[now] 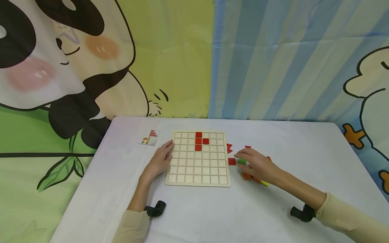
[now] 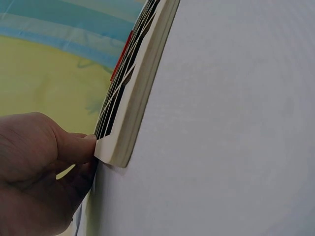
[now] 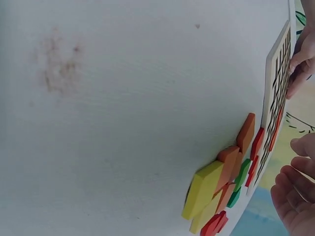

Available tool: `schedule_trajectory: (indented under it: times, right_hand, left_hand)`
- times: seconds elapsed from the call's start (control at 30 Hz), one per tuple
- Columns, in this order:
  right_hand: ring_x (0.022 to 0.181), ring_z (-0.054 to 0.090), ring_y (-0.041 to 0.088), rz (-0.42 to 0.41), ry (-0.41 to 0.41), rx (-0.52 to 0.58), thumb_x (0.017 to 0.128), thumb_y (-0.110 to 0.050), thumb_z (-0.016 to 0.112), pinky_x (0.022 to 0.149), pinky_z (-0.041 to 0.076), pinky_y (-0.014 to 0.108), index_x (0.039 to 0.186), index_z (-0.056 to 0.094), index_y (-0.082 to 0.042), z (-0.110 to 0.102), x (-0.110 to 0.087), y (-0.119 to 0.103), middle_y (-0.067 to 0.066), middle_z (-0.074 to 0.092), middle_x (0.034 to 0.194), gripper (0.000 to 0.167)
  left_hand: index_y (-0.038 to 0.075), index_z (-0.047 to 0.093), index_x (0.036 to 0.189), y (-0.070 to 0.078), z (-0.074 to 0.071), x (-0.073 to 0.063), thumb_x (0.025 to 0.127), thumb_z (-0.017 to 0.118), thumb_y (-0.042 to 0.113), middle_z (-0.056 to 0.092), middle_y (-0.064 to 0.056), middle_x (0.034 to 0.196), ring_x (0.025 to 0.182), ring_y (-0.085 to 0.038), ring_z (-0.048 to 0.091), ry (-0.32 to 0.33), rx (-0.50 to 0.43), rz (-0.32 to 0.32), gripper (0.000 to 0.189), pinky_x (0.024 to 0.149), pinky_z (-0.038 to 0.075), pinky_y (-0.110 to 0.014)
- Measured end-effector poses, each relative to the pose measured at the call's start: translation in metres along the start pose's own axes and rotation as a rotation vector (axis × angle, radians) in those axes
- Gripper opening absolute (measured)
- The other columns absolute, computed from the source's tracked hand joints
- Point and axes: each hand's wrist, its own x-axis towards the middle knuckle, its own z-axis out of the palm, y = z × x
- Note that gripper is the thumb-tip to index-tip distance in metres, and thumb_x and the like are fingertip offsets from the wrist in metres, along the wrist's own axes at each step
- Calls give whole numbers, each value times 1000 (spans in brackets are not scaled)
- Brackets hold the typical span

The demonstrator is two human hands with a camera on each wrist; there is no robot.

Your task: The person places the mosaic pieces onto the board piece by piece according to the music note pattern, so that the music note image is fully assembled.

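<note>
A pale wooden grid board [image 1: 182, 165] lies flat on the white table, with several red squares [image 1: 198, 141] in its upper middle cells. At its left edge my left hand [image 1: 159, 160] grips the board; in the left wrist view the thumb [image 2: 81, 147] presses near a board corner [image 2: 115, 150]. My right hand [image 1: 256, 163] hovers over loose pieces right of the board, its fingers loosely bent and holding nothing. Beneath and around it are a green piece [image 1: 242, 161], orange pieces [image 3: 229, 160] and yellow pieces [image 3: 204, 187]. A loose red square [image 1: 232, 161] lies beside the board.
A small pattern card [image 1: 149, 137] with a coloured grid picture lies left of the board. Red triangles [image 1: 229, 146] sit along the board's right side. Black wrist cameras [image 1: 156, 208] are strapped to both wrists. A printed cloth [image 1: 170, 60] hangs behind the table.
</note>
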Motion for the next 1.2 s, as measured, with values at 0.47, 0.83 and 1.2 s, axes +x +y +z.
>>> schedule_trajectory:
  times: [0.47,0.83,1.2]
  right_hand:
    - [107,67,24,-39,-26,-31,88,-5,80,83,62,36,109,78,-5,14,9,4,7,72,116,21]
    - [104,68,27,91,-151,-9,87,-6,82,84,62,36,94,80,-8,20,22,7,8,73,111,8]
    - [100,68,25,68,-132,-3,85,-6,83,82,62,34,93,80,-8,22,21,7,6,73,106,9]
  left_hand:
    - [-3,37,158,0,1,1,105,48,1,27,-15,170,155,-40,25,2,1,1,54,125,26,-56]
    - [-4,37,157,1,0,2,105,48,1,27,-15,170,155,-41,26,2,14,9,54,125,26,-57]
    - [-3,37,158,1,1,1,105,49,1,28,-14,170,156,-40,24,8,-5,-3,54,126,25,-56]
